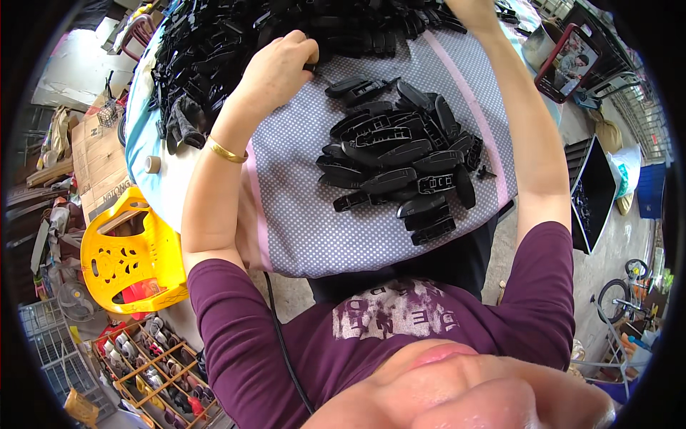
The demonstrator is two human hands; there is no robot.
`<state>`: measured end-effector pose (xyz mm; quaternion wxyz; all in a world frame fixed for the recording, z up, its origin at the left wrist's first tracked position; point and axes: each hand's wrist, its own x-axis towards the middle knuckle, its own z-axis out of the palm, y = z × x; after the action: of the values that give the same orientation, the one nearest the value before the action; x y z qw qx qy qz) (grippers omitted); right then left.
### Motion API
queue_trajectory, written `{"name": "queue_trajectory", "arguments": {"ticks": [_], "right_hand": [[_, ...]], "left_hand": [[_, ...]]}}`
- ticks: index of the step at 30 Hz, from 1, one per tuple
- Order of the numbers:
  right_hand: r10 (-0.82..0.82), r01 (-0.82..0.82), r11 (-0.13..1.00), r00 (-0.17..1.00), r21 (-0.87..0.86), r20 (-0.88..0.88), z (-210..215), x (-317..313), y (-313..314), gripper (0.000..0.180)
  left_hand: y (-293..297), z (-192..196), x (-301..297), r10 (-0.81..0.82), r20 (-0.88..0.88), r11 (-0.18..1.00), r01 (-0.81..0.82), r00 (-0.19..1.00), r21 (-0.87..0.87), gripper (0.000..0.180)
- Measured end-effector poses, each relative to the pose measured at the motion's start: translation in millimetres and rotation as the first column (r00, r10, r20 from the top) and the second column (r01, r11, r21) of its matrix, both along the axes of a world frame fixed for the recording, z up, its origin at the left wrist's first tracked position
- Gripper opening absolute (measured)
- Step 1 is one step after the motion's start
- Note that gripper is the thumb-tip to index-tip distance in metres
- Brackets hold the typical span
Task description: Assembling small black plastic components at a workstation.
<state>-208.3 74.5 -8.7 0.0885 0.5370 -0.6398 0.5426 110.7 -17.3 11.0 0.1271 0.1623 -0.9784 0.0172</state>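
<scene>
My left hand (282,66) is at the near edge of a large pile of black plastic parts (207,53), with its fingers curled round a dark piece (309,66) that shows only in part. Up at the top edge of the view, my right hand (471,10) reaches to the far side of the same pile; its fingers are mostly cut off. Between my arms a smaller heap of long, rounded black plastic parts (400,154) lies on the patterned tablecloth (293,214). Some of these parts show their hollow, ribbed inside.
Left on the table are a black glove (187,123) and a tape roll (152,164). A phone (569,63) stands at the far right, near a metal pot (541,44). A yellow plastic chair (136,257) and a shoe rack (153,372) are at the left.
</scene>
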Motion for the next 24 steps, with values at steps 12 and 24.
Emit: {"name": "queue_trajectory", "arguments": {"ticks": [12, 24], "right_hand": [[0.404, -0.410, 0.911, 0.858, 0.051, -0.318, 18.4, 145.4, 20.0, 0.040], [0.486, -0.689, 0.704, 0.291, -0.172, 0.824, 45.5, 145.8, 29.0, 0.025]], "left_hand": [[0.9, 15.8, -4.2, 0.257, -0.380, 0.355, 0.279, 0.889, 0.892, 0.034], [18.3, 8.2, -13.2, 0.214, -0.672, 0.126, 0.662, 0.709, 0.739, 0.043]]}}
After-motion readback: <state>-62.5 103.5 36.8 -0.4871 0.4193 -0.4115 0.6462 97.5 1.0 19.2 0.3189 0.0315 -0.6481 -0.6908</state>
